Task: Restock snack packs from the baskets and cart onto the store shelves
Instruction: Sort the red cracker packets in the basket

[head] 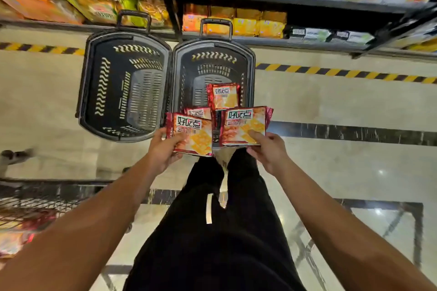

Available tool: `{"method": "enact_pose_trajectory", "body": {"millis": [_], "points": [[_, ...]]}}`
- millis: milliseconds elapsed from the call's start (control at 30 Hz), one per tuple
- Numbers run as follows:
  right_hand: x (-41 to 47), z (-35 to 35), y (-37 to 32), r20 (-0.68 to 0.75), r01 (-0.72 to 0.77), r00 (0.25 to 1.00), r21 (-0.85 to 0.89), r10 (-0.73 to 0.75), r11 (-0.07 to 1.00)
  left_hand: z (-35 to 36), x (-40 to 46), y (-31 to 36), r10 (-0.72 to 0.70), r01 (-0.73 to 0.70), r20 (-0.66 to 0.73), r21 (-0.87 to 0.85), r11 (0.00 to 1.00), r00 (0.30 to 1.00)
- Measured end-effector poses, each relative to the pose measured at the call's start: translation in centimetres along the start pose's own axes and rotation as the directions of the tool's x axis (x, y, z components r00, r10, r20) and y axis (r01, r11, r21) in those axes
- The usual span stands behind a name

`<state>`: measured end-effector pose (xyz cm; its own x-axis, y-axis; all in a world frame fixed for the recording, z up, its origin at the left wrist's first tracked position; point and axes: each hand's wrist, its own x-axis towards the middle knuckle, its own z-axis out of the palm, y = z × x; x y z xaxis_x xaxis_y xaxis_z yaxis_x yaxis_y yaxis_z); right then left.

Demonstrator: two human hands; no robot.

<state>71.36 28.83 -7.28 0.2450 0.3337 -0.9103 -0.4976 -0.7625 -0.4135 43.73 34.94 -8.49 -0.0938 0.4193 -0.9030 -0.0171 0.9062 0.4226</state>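
Observation:
Two black baskets stand side by side on the floor below the shelves. The left basket (pixel 123 87) holds nothing. In the right basket (pixel 212 66) lie two red cracker packs, one (pixel 223 95) near its middle and another (pixel 198 112) partly hidden. My left hand (pixel 163 151) grips a red cracker pack (pixel 192 134) above the basket's near edge. My right hand (pixel 267 151) pinches a small stack of the same packs (pixel 244 125), thumb on top. The store shelves (pixel 283 0) ahead carry yellow, orange, pink and white snack packs.
A wire cart (pixel 35 205) with snack packs inside stands at my lower left. Yellow-black warning tape (pixel 343 72) runs along the floor before the shelves. My black-trousered legs fill the bottom middle. A shoe (pixel 16 155) of another person shows at the left edge.

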Motion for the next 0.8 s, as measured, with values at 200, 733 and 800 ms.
{"method": "enact_pose_trajectory", "body": {"millis": [200,733,800], "points": [[9.5,3.1,-0.8,-0.086,0.033,0.996,-0.079,-0.040,0.996,2.2,8.7,-0.9,-0.057,0.057,-0.097,-0.005,0.998,0.994],[33.8,9.2,2.9,-0.055,0.163,0.981,-0.297,-0.187,0.941,5.4,30.8,-8.1,-0.015,0.047,-0.180,0.172,0.984,0.984],[35.2,9.6,3.5,-0.065,0.166,0.980,-0.278,-0.191,0.946,5.8,31.5,-8.5,0.018,0.031,-0.202,0.237,0.971,0.979]]}}
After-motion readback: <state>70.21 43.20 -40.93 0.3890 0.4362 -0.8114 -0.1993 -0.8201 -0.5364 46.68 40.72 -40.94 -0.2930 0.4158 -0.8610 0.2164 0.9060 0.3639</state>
